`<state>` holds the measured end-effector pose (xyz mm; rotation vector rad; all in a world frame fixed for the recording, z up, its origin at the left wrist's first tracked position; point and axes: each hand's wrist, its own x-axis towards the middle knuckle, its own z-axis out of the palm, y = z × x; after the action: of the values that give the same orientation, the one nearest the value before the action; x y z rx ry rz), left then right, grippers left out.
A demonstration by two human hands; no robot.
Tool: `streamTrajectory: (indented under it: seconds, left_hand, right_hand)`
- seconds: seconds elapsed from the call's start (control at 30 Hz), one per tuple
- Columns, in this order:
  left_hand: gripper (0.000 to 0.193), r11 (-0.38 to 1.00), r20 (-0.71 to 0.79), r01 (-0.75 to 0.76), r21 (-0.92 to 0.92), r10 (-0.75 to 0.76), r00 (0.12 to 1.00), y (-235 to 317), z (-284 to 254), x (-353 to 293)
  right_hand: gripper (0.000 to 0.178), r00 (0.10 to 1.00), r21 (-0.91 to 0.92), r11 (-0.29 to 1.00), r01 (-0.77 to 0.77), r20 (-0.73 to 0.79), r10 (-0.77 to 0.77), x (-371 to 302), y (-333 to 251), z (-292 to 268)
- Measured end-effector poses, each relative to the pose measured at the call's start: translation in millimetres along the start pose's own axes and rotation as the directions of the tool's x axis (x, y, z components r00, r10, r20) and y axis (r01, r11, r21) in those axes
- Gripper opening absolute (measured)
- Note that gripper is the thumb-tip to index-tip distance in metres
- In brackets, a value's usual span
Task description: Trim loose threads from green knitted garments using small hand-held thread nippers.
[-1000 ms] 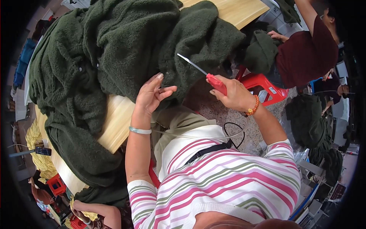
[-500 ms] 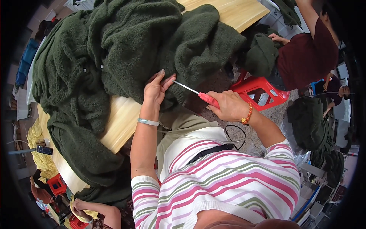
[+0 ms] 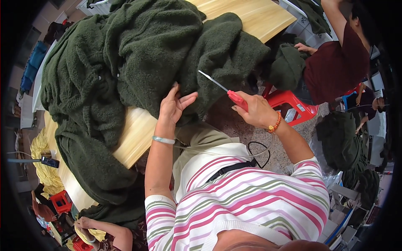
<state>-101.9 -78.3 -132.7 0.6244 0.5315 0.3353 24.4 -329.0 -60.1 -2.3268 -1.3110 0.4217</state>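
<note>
My right hand point(image 3: 256, 111) is closed around the red handle point(image 3: 238, 100) of a slim tool. Its thin metal shaft point(image 3: 213, 80) points up and left, over a dark green fuzzy knit garment point(image 3: 228, 46). I cannot make out the exact kind of tool. My left hand point(image 3: 172, 106) has its thumb and fingers apart, palm partly turned up, against the lower edge of the heaped green knitwear point(image 3: 155, 50). No held thing shows in it. The heap covers much of the wooden table point(image 3: 247, 14) and hangs over its near edge.
A red plastic stool point(image 3: 295, 104) stands on the speckled floor at right, beside a person in a dark red shirt point(image 3: 337, 62) handling green knitwear. More green garments point(image 3: 339, 134) lie farther right. At lower left are another person's arm point(image 3: 104, 228) and yellow fabric point(image 3: 44, 167).
The tool's tip has moved up and right, away from my left fingers. My right hand has shifted slightly right, and my left fingers have spread.
</note>
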Motion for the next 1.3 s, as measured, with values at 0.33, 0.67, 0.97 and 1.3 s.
streamTrajectory:
  seconds: [0.33, 0.67, 0.97, 1.3]
  left_hand:
    - [0.047, 0.964, -0.003, 0.017, 0.264, -0.017, 1.000, -2.8, -13.9, -22.7]
    - [0.031, 0.947, -0.085, -0.026, 0.321, 0.056, 0.995, -15.7, -15.5, -12.8]
    - [0.046, 0.151, 0.186, -0.277, 0.949, 0.444, 0.877, 12.5, 40.8, 33.5]
    - [0.017, 0.715, 0.037, -0.200, 0.670, 0.237, 0.971, -32.1, 55.9, 86.5]
  right_hand:
    - [0.038, 0.998, -0.010, 1.000, 0.028, 0.060, -0.027, -8.4, -1.7, -4.9]
    - [0.037, 0.987, -0.138, 0.990, 0.011, 0.158, 0.011, -7.7, -17.6, -16.6]
    - [0.036, 1.000, 0.045, 0.999, 0.019, -0.019, -0.018, 4.9, 3.8, -23.8]
    - [0.038, 0.995, 0.011, 1.000, 0.018, 0.100, -0.019, -3.0, 17.6, -35.8]
